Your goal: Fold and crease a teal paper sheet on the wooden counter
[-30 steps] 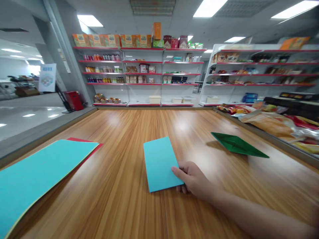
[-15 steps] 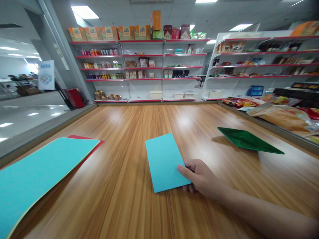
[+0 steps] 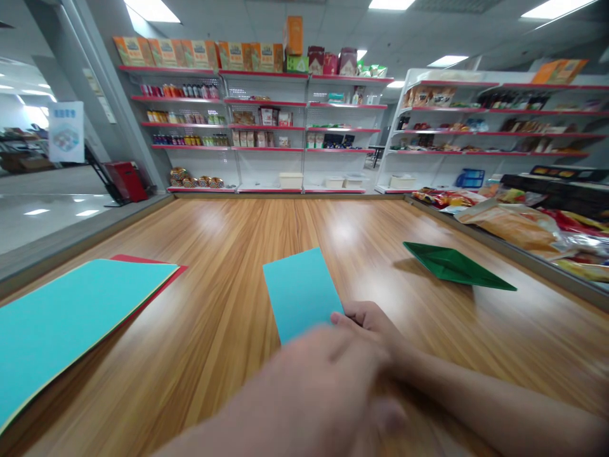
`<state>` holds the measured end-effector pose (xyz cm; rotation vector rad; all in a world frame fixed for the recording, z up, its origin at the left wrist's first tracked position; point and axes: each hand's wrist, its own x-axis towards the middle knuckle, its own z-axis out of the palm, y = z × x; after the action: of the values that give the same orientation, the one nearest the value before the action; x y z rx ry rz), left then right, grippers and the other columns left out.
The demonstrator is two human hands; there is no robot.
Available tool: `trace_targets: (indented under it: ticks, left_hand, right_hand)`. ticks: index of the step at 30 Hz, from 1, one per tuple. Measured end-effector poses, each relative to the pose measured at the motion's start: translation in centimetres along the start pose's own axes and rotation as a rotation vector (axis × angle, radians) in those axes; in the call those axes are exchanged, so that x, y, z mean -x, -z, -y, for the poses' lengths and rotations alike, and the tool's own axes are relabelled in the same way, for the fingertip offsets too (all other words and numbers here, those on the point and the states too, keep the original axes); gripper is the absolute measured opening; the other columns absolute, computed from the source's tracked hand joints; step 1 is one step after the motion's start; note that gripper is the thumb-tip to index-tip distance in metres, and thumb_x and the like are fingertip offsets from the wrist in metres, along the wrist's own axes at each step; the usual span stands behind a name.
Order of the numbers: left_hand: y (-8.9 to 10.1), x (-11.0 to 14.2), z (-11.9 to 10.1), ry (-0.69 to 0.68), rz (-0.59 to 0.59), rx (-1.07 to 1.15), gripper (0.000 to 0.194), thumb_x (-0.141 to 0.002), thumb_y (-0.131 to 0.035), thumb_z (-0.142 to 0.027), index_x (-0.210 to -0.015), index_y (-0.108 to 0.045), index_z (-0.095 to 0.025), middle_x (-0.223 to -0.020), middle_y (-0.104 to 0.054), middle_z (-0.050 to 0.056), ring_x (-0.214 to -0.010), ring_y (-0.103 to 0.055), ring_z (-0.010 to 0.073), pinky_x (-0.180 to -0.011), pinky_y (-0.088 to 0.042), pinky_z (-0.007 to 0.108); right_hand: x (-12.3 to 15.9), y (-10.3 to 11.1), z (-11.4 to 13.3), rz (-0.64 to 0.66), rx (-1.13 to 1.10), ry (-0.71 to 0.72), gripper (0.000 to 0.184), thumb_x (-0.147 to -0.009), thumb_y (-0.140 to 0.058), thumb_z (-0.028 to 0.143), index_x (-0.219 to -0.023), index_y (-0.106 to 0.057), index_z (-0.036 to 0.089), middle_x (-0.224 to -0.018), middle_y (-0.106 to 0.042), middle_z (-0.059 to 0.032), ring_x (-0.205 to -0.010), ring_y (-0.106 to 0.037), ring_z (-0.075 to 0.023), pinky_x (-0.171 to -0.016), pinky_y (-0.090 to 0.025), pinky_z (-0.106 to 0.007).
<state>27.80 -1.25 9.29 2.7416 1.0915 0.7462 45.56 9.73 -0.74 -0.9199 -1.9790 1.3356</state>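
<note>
A light-blue rectangle of paper (image 3: 301, 289) is pinched at its lower right corner by my right hand (image 3: 375, 327), thumb on top. My left hand (image 3: 328, 374) is smeared by motion in front of the paper's lower edge and my right wrist, so its fingers cannot be made out. On the table to the right rests a folded dark-green paper piece (image 3: 454, 265) with pointed ends. At the left lies a stack of large coloured sheets with a light-blue sheet (image 3: 80, 311) on top and a red sheet (image 3: 179, 271) showing at its edge.
The wooden table (image 3: 214, 317) has a raised rim along its sides. Beyond its right edge lie packaged goods (image 3: 514, 225). Shelves (image 3: 266, 158) with boxes and bottles stand behind the table, and a red box (image 3: 126, 181) is at the left.
My left hand has come into view from below, passing in front of the paper. My right hand keeps its pinch on the paper. The whole view has shifted slightly.
</note>
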Motion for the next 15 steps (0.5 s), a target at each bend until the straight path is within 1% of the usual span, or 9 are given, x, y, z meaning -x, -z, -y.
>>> trace_targets:
  ticks: [1,2,3,4,5,7,9,12,15]
  left_hand:
    - [0.0,-0.9,1.3,0.047,-0.059,-0.036,0.033,-0.096,-0.032,-0.032,-0.112,-0.059,-0.022,-0.108,-0.060,0.010,-0.101,-0.057,0.0248,-0.082,-0.050,0.045]
    - [-0.1,-1.7,2.7,0.108,-0.160,-0.094,0.035,-0.097,-0.030,-0.030,-0.112,-0.058,-0.016,-0.112,-0.058,0.015,-0.108,-0.053,0.0279,-0.088,-0.046,0.049]
    - [-0.2,-2.5,4.1,0.193,-0.290,-0.214,0.034,-0.096,-0.036,-0.035,-0.112,-0.057,-0.013,-0.115,-0.057,0.016,-0.112,-0.050,0.0298,-0.090,-0.043,0.049]
    - [-0.4,-3.2,5.6,0.247,-0.364,-0.302,0.039,-0.093,-0.042,-0.043,-0.110,-0.058,-0.012,-0.113,-0.058,0.017,-0.112,-0.050,0.0318,-0.088,-0.043,0.048]
    - [-0.6,-3.7,6.9,0.285,-0.368,-0.332,0.043,-0.092,-0.042,-0.049,-0.105,-0.059,-0.011,-0.104,-0.061,0.016,-0.105,-0.054,0.0311,-0.083,-0.045,0.044]
    - [-1.2,-4.4,9.1,0.368,-0.235,-0.284,0.050,-0.093,-0.035,-0.055,-0.086,-0.061,-0.013,-0.078,-0.064,0.011,-0.079,-0.061,0.0247,-0.066,-0.044,0.035]
    - [-1.9,-4.6,10.4,0.420,-0.174,-0.268,0.053,-0.092,-0.033,-0.057,-0.071,-0.057,-0.015,-0.064,-0.060,0.007,-0.062,-0.058,0.0205,-0.055,-0.036,0.030]
    - [-2.8,-4.6,10.9,0.406,-0.200,-0.231,0.053,-0.095,-0.030,-0.053,-0.062,-0.049,-0.016,-0.054,-0.053,0.004,-0.051,-0.049,0.0153,-0.050,-0.024,0.028]
    - [-2.5,-4.5,11.2,0.393,-0.238,-0.136,0.054,-0.093,-0.035,-0.054,-0.057,-0.046,-0.015,-0.051,-0.049,0.003,-0.049,-0.044,0.0128,-0.049,-0.021,0.027]
  right_hand:
    - [0.1,-0.1,0.0,0.021,-0.001,0.018,0.046,-0.089,-0.044,0.056,-0.073,-0.054,0.014,-0.055,-0.057,-0.0024,-0.042,-0.049,-0.0095,-0.038,-0.034,-0.019]
    - [0.2,-0.3,0.1,0.049,-0.002,0.031,0.045,-0.090,-0.044,0.056,-0.074,-0.054,0.014,-0.054,-0.057,-0.0022,-0.042,-0.050,-0.0096,-0.038,-0.033,-0.019]
    - [0.2,-0.4,0.2,0.083,-0.001,0.041,0.045,-0.090,-0.044,0.055,-0.075,-0.055,0.014,-0.053,-0.056,-0.0020,-0.041,-0.050,-0.0096,-0.037,-0.033,-0.018]
    - [0.3,-0.6,0.4,0.116,0.000,0.046,0.046,-0.090,-0.043,0.056,-0.075,-0.054,0.014,-0.051,-0.055,-0.0019,-0.041,-0.050,-0.0096,-0.037,-0.032,-0.017]
    - [0.3,-0.8,0.6,0.145,0.003,0.055,0.047,-0.090,-0.043,0.056,-0.073,-0.054,0.013,-0.050,-0.055,-0.0020,-0.041,-0.050,-0.0095,-0.037,-0.032,-0.017]
    - [0.1,-1.2,0.9,0.181,0.011,0.062,0.049,-0.089,-0.043,0.057,-0.069,-0.051,0.014,-0.050,-0.054,-0.0023,-0.041,-0.050,-0.0095,-0.037,-0.033,-0.017]
    - [-0.2,-1.4,1.1,0.201,0.006,0.046,0.050,-0.089,-0.041,0.058,-0.067,-0.049,0.014,-0.050,-0.051,-0.0014,-0.041,-0.048,-0.0092,-0.037,-0.032,-0.017]
    - [-0.6,-1.4,1.2,0.154,0.028,0.082,0.052,-0.089,-0.041,0.057,-0.058,-0.040,0.015,-0.050,-0.038,0.0021,-0.042,-0.036,-0.0062,-0.039,-0.023,-0.018]
    - [-0.7,-0.9,1.0,0.076,0.096,0.160,0.052,-0.090,-0.042,0.054,-0.055,-0.031,0.017,-0.052,-0.029,0.0030,-0.045,-0.028,-0.0057,-0.041,-0.018,-0.021]
